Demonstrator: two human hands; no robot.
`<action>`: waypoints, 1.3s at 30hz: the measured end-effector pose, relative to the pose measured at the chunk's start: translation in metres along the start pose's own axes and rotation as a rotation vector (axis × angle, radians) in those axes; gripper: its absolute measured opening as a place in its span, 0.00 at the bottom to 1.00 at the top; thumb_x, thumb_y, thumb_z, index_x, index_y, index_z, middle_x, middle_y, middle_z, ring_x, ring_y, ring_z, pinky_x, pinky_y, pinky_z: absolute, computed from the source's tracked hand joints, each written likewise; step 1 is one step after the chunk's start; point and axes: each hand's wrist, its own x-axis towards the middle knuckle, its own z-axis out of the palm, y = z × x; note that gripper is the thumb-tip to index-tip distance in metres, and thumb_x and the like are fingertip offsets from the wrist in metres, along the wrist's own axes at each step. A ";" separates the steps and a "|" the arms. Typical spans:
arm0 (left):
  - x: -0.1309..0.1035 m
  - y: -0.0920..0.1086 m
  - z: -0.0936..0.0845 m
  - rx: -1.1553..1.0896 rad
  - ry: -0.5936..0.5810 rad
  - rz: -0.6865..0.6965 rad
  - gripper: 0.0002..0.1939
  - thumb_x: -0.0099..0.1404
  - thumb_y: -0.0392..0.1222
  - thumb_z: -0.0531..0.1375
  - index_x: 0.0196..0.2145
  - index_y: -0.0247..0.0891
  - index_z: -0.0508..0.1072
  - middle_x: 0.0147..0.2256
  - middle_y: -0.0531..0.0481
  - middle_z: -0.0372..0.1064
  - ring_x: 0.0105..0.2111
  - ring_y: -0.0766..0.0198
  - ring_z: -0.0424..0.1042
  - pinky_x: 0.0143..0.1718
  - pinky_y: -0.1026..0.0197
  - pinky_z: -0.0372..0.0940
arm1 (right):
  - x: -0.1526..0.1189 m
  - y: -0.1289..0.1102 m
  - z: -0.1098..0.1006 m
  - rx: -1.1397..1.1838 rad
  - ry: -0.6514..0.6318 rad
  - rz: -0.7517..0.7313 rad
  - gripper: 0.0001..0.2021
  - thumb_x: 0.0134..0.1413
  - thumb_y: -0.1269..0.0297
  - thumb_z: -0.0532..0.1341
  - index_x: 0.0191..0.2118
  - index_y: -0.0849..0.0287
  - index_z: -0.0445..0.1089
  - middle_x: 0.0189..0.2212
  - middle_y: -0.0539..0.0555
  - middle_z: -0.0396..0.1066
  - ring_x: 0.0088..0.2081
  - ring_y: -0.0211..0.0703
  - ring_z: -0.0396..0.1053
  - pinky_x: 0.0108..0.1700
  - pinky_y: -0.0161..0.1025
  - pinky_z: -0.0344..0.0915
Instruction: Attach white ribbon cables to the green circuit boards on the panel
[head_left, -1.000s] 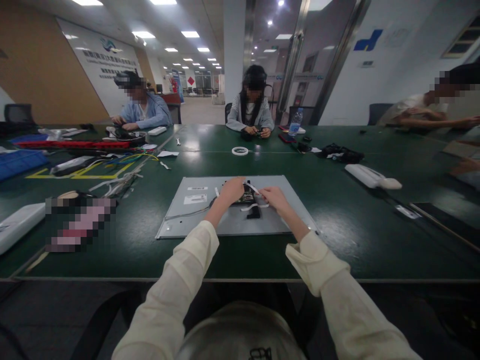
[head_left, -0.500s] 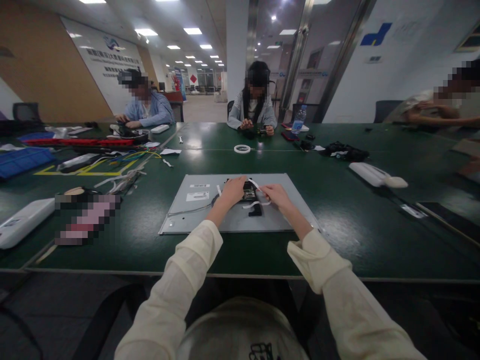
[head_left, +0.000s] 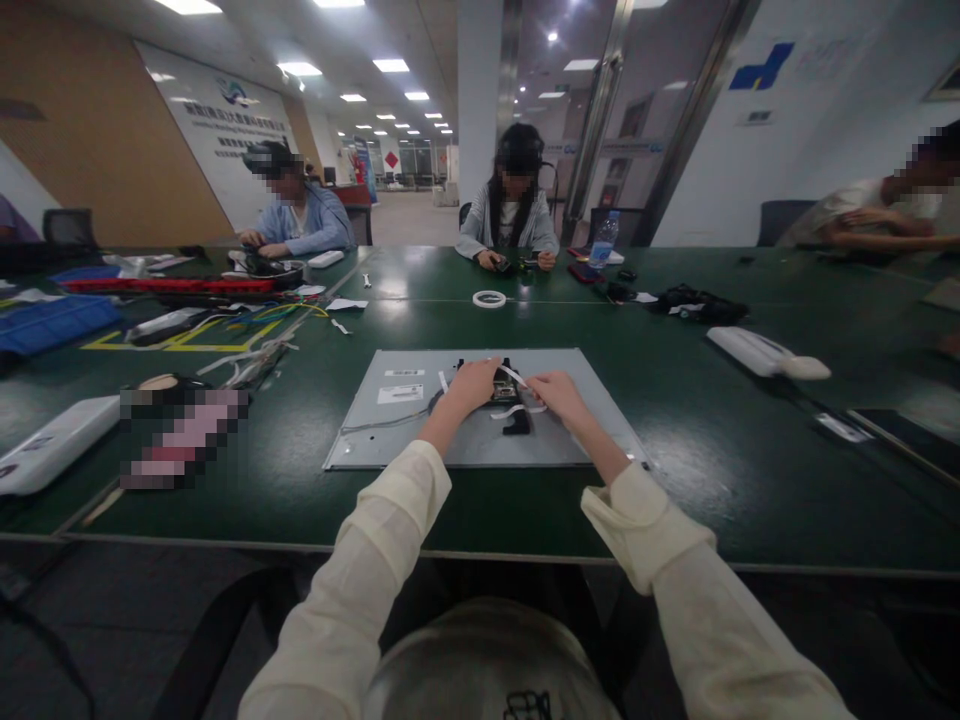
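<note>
A flat grey panel lies on the table in front of me, with white labels on its left part. Near its middle sits a dark circuit board in a black holder. My left hand rests over the board's left side, fingers curled at one end of a narrow white strip. The strip runs across to my right hand, which pinches it just right of the board. Another pale strip curls below, beside a black piece. Part of the board is hidden under my left hand.
A ring of white tape lies beyond the panel. White devices lie on the left and right. Cables and a blue tray occupy the far left. Co-workers sit across the table and at the right, near a water bottle.
The view has shifted slightly, moving everything a little to the right. Both hands keep nearly the same places at the board, with the white strip still between them.
</note>
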 end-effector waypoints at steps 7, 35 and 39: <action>-0.001 0.002 -0.001 -0.004 0.003 -0.018 0.26 0.60 0.29 0.48 0.57 0.32 0.54 0.46 0.38 0.68 0.47 0.57 0.68 0.48 0.58 0.59 | 0.000 0.001 0.000 0.004 0.004 -0.018 0.15 0.46 0.60 0.54 0.29 0.65 0.74 0.14 0.49 0.62 0.18 0.33 0.57 0.21 0.31 0.51; 0.007 -0.003 0.014 -0.163 0.116 -0.092 0.30 0.58 0.24 0.45 0.59 0.29 0.51 0.57 0.35 0.56 0.54 0.59 0.61 0.53 0.57 0.58 | -0.002 0.001 0.003 0.116 0.068 -0.111 0.18 0.47 0.53 0.53 0.28 0.63 0.73 0.14 0.47 0.59 0.18 0.33 0.55 0.22 0.31 0.50; 0.008 -0.003 0.015 -0.182 0.168 -0.093 0.30 0.57 0.23 0.44 0.59 0.25 0.50 0.59 0.34 0.52 0.57 0.59 0.56 0.56 0.59 0.55 | -0.002 0.000 0.004 0.114 0.060 -0.153 0.19 0.48 0.52 0.53 0.28 0.62 0.73 0.14 0.47 0.59 0.18 0.33 0.55 0.23 0.31 0.51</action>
